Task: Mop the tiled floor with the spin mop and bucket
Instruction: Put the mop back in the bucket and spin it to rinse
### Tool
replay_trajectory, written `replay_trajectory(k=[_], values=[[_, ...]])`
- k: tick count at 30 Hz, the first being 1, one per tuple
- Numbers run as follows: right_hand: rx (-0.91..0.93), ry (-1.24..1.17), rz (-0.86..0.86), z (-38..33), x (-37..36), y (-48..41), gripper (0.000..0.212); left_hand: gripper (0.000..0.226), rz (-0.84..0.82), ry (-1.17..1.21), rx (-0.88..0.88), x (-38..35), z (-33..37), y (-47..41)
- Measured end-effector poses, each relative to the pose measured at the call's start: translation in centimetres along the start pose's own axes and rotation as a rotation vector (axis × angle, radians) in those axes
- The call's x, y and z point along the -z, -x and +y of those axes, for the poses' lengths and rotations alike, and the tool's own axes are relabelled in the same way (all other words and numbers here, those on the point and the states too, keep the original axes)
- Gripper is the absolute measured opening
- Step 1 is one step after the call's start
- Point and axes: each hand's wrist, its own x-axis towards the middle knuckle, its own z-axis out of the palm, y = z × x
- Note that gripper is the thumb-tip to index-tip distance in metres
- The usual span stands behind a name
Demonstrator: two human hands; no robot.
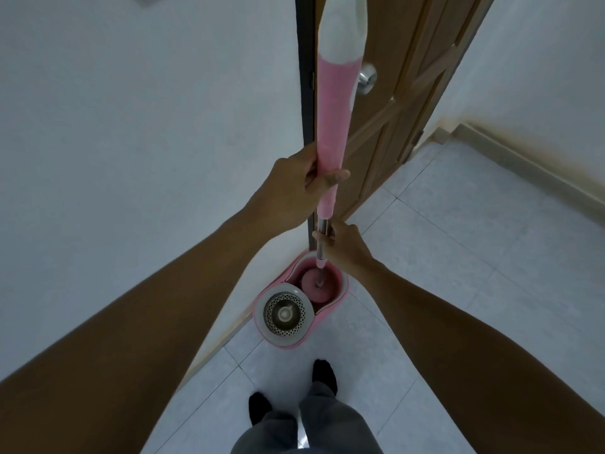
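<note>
The spin mop stands upright with its pink and white handle (pixel 334 103) rising toward the camera and a thin steel pole (pixel 322 237) below. My left hand (pixel 294 188) is closed around the lower end of the pink grip. My right hand (pixel 343 242) is closed around the steel pole just beneath. The round pink mop head (pixel 316 286) sits down in the far compartment of the pink bucket (pixel 342 294). In the bucket's near compartment lies the perforated steel spin basket (pixel 284 313). The bucket stands on pale floor tiles (pixel 458 290) against the wall.
A white wall (pixel 131 158) runs along the left, with the bucket beside it. A brown wooden door (pixel 402 109) with a steel knob (pixel 368 78) stands behind the mop. A second wall with a skirting (pixel 530 168) lies to the right. My feet (pixel 324 375) in dark socks are near the bucket.
</note>
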Motion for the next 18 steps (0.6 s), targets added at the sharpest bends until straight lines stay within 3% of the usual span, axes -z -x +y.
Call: replay_trajectory(k=[8, 18], values=[[0.119, 0.053, -0.099, -3.8, 1.8, 2.2, 0.012, 0.037, 0.078, -0.051, -0.072, 3.3, 2.2, 2.9], [0.227, 0.156, -0.039, -7.8, 2.8, 3.7, 0.011, 0.039, 0.175, -0.051, -0.139, 6.9, 4.5, 4.3]])
